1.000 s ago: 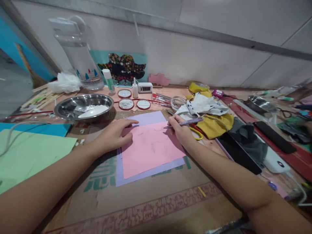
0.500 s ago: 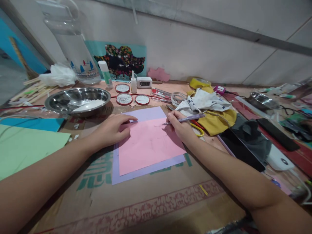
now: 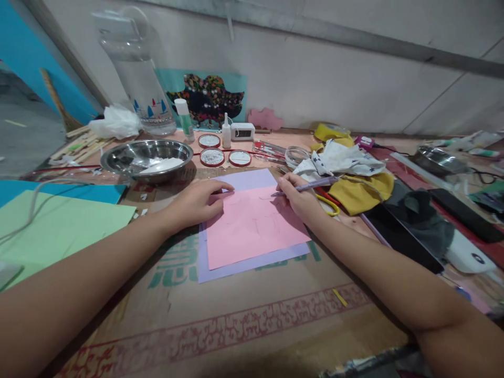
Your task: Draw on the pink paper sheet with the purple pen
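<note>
A pink sheet of paper [image 3: 252, 226] lies over a lavender sheet [image 3: 252, 180], whose edges show at the top, left and bottom. Faint drawn lines run across the pink sheet. My right hand [image 3: 296, 198] grips a purple pen [image 3: 317, 184], its tip at a short curved line near the sheet's top edge. At the upper left of the papers, my left hand [image 3: 200, 202] rests flat with thumb and forefinger apart, holding nothing. Both sheets lie on a printed cardboard piece [image 3: 236, 299].
A steel bowl [image 3: 147, 160] stands beyond my left hand. Near my right hand are yellow-handled scissors [image 3: 329, 206], a bundled cloth [image 3: 342, 160] and a dark tablet [image 3: 401, 236]. Red-rimmed dishes [image 3: 212, 157], a glue stick [image 3: 184, 121] and a water bottle [image 3: 147, 84] stand behind. Green paper [image 3: 74, 226] lies left.
The whole scene has shifted right in view as the camera turned left. My right hand still holds the pen at the curved line. My left hand stays on the papers.
</note>
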A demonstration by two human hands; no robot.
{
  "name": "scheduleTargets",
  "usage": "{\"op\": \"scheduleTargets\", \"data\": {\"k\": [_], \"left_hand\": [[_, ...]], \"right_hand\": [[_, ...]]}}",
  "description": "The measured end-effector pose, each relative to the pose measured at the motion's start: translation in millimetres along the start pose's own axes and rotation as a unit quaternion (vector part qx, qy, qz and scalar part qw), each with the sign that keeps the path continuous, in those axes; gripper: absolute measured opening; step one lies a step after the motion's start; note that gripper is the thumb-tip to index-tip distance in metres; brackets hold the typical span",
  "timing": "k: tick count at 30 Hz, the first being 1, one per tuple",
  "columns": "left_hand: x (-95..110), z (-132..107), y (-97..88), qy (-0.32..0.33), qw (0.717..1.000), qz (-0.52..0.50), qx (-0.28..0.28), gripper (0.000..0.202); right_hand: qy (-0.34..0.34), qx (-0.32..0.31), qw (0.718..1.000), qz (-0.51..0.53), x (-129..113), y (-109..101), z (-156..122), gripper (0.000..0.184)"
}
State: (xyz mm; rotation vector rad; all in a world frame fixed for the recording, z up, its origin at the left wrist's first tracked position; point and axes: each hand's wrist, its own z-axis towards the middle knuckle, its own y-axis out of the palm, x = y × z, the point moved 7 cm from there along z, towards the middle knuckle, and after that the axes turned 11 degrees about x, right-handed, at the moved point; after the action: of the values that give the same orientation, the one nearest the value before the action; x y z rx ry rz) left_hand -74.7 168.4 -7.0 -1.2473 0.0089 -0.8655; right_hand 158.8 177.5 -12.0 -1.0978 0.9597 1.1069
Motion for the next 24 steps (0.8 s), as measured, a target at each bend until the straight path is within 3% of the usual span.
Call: {"op": "scheduleTargets", "data": {"k": [18, 24], "left_hand": [[5, 5, 0.6, -0.022, 1.0, 0.005, 0.003, 0.041], [6, 6, -2.3, -0.04, 0.999, 0.012, 0.009, 0.044]], "right_hand": [[-0.021, 0.01, 1.0, -0.008, -6, -3, -2, 0.036], [-0.102, 0.007, 0.99, -0.102, -42, -11, -8, 0.027]]}}
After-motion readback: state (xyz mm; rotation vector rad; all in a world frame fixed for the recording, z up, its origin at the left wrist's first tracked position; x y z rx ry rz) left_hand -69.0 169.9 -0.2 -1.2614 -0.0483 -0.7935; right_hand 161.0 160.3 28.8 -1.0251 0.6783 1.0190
